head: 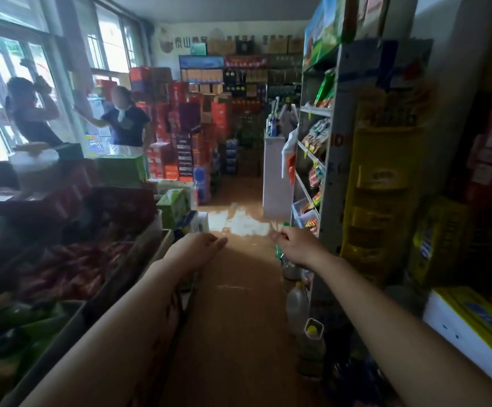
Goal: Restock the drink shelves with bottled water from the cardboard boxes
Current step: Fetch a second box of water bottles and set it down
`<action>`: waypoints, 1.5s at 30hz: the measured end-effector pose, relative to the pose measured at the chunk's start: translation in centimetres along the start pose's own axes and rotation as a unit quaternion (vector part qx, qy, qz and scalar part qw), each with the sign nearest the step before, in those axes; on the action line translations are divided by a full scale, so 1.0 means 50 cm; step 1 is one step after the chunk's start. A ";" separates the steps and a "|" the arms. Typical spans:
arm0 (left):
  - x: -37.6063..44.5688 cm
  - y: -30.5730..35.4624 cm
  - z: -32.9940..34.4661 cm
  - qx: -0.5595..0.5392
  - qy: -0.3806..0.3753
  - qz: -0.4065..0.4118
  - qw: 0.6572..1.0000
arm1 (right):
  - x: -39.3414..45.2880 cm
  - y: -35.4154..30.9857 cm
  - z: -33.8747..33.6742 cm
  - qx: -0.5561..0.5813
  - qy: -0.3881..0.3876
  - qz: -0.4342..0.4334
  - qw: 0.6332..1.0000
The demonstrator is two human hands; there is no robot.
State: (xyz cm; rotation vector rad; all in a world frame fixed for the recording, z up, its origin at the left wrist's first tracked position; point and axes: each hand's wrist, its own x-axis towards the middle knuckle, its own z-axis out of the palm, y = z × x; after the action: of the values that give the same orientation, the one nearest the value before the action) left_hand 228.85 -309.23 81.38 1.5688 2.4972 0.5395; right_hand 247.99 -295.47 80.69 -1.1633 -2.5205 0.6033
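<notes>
Brown floor (pixel 236 318) runs up the aisle between my two outstretched arms. My left hand (pixel 200 246) is relaxed, fingers nearly straight, holding nothing. My right hand (pixel 293 243) is curled, and something small and pale seems pinched at its fingertips, though it is too blurred for me to name. Just below that hand a green-capped bottle (pixel 280 251) stands on the floor with a clear jug (pixel 296 306) and more bottles against the foot of the snack shelf (pixel 312 154) on my right. A yellow rack (pixel 382 201) is fixed to that shelf's end. On my left, bins of packets (pixel 63 268) crowd the aisle edge, with green cartons (pixel 174 205) beyond. Further on, a white post (pixel 277 177) narrows the way. Bottled water (pixel 231 157) in shrink-wrapped packs sits low at the far end, beside stacked red boxes (pixel 180 130). Drink shelves (pixel 239 80) line the back wall. Two people (pixel 77 116) stand by the window (pixel 10 69) at far left.
</notes>
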 end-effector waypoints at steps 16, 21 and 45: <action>0.914 -0.184 -0.025 0.015 -0.013 0.009 1.000 | 0.930 0.068 0.070 -0.003 0.004 0.006 1.000; 1.251 -0.222 -0.077 0.003 0.003 0.030 1.000 | 1.238 0.071 0.057 0.002 0.019 0.026 0.999; 2.802 -0.388 -0.051 0.011 -0.013 -0.022 1.000 | 2.850 0.282 0.088 -0.008 -0.014 -0.011 1.000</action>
State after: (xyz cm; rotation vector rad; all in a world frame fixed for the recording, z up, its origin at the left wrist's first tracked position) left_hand 149.40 -192.28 86.06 1.5153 2.5196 0.4848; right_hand 165.84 -178.15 83.23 -1.1379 -2.5632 0.5985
